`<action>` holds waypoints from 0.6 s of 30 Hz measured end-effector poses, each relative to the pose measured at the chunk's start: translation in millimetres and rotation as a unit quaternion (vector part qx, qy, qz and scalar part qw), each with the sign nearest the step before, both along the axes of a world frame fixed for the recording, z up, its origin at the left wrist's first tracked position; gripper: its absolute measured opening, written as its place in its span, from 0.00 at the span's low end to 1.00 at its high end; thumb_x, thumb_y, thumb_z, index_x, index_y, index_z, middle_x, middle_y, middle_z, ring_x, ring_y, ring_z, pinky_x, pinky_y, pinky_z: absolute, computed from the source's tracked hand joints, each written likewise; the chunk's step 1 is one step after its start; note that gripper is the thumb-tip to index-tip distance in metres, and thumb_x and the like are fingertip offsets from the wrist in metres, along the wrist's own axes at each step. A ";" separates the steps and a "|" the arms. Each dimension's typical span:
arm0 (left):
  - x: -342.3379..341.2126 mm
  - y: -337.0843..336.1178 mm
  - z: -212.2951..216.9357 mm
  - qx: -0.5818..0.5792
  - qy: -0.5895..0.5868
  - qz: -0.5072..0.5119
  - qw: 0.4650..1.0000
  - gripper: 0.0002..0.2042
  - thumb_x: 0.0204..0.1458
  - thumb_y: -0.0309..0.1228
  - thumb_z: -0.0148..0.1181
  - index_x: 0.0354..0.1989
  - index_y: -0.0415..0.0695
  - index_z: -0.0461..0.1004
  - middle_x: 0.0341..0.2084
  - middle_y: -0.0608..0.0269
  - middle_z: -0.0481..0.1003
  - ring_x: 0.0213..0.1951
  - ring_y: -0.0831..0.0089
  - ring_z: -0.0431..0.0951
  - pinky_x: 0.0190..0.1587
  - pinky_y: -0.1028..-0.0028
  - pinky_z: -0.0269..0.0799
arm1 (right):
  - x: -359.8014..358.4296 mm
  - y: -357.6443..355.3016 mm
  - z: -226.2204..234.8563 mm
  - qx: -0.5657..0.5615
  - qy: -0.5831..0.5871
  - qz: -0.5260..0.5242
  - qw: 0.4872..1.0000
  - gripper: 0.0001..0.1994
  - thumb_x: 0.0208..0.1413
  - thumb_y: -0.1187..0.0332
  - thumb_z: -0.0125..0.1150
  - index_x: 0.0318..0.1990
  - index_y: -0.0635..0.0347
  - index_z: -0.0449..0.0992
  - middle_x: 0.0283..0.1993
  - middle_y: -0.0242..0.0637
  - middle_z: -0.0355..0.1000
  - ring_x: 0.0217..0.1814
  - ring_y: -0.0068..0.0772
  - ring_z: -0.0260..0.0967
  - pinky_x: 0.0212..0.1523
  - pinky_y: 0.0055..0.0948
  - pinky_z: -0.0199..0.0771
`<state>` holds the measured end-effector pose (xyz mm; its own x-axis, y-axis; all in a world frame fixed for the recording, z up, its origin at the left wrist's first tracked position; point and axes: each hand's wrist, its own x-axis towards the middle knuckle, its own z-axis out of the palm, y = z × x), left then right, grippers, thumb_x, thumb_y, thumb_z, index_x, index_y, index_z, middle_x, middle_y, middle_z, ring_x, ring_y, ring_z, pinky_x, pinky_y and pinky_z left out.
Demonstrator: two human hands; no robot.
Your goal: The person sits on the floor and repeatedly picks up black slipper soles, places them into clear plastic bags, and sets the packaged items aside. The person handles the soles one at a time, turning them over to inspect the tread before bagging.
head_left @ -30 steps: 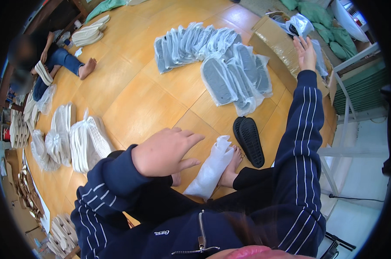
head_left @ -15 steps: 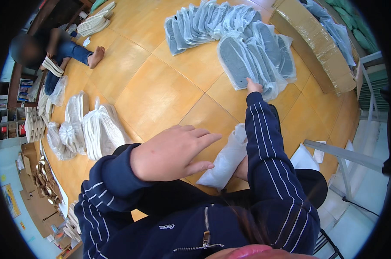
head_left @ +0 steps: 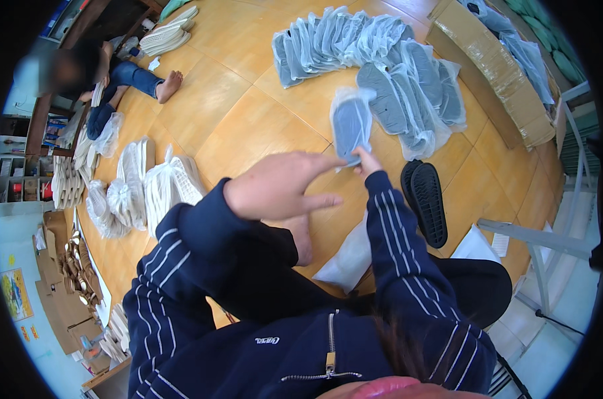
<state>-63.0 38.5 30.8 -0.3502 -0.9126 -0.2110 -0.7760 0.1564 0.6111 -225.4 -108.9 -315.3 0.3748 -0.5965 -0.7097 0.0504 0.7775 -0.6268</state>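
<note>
My right hand (head_left: 368, 163) pinches the near end of a flat grey shoe sole in a clear plastic bag (head_left: 351, 126), raised above the floor in front of me. Palm down, my left hand (head_left: 278, 186) reaches in from the left with thumb and fingers apart. Its fingertips come close to the bag's near end; I cannot tell whether they touch it. Beyond my right hand lie more bagged grey soles (head_left: 388, 100), overlapping in rows. A pair of black treaded soles (head_left: 429, 206) rests right of my right forearm, and a filled white plastic bag (head_left: 348, 256) lies by my legs.
Bags of white soles (head_left: 171, 183) stand on the tiled floor at the left. Another person (head_left: 102, 80) sits far left, near a stack of white soles (head_left: 168, 36). A long cardboard box (head_left: 491, 73) is at the far right, with a metal frame (head_left: 534, 239) nearer.
My right hand has drawn one bagged sole out of the pile, toward me and leftward. My left hand has moved up toward it. The black soles have come into fuller view.
</note>
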 end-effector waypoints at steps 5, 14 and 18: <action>10.4 -2.1 -6.8 -0.014 0.028 0.090 0.996 0.28 0.57 0.49 0.59 0.58 0.40 0.69 0.51 0.49 0.74 0.52 0.55 0.74 0.54 0.63 0.69 | -3.1 95.7 21.3 0.102 -0.163 -0.016 0.981 0.06 0.49 0.66 0.59 0.34 0.53 0.72 0.26 0.28 0.69 0.22 0.22 0.64 0.13 0.22 0.52; 19.3 -16.1 -10.7 -0.081 0.216 0.334 0.914 0.38 0.57 0.56 0.56 0.65 0.36 0.59 0.65 0.43 0.58 0.68 0.53 0.56 0.66 0.63 0.54 | 32.9 76.9 196.8 -0.442 -0.059 0.025 0.895 0.15 0.50 0.66 0.63 0.43 0.65 0.73 0.31 0.32 0.73 0.29 0.23 0.70 0.27 0.21 0.68; 19.2 -10.9 3.3 0.062 0.334 0.396 0.853 0.35 0.56 0.52 0.57 0.59 0.30 0.65 0.57 0.43 0.68 0.60 0.55 0.68 0.61 0.64 0.64 | 24.7 105.1 281.5 -0.487 -0.136 0.158 0.848 0.19 0.55 0.63 0.65 0.50 0.65 0.73 0.37 0.31 0.74 0.33 0.18 0.69 0.34 0.20 0.69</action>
